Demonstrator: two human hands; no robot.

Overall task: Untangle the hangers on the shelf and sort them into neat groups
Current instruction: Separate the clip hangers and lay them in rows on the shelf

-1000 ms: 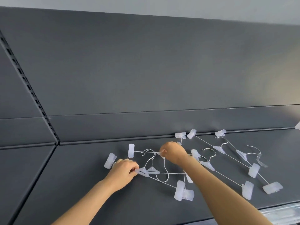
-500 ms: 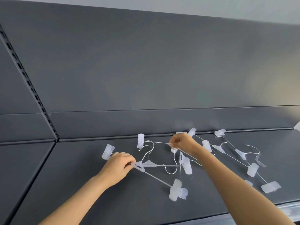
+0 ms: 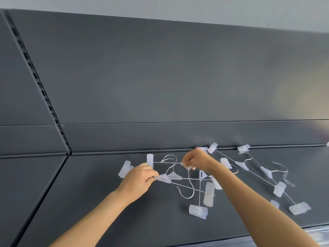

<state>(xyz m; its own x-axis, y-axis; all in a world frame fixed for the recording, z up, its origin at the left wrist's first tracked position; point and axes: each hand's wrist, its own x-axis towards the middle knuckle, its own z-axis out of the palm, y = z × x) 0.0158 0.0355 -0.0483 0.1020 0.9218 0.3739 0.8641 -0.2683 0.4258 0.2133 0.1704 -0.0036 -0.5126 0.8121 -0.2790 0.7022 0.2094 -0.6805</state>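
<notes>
A tangle of wire clip hangers (image 3: 188, 180) with frosted plastic clips lies on the dark grey shelf (image 3: 92, 202). My left hand (image 3: 138, 178) pinches the plastic centre piece of one hanger at the tangle's left side. My right hand (image 3: 196, 160) pinches the thin wire bar of another hanger and holds it a little above the shelf; a hook and two clips dangle below it. More hangers (image 3: 263, 172) lie spread out to the right, with their bars crossing each other.
The shelf's grey back panel (image 3: 178, 86) rises right behind the hangers. A slotted upright (image 3: 38, 82) runs down the left side and meets the seam to the neighbouring shelf. The shelf's front edge (image 3: 267, 234) runs along the lower right.
My right hand has lifted its hanger up and towards the back panel, so the bars have swung and clips now hang lower. My left hand has held its grip, shifting slightly.
</notes>
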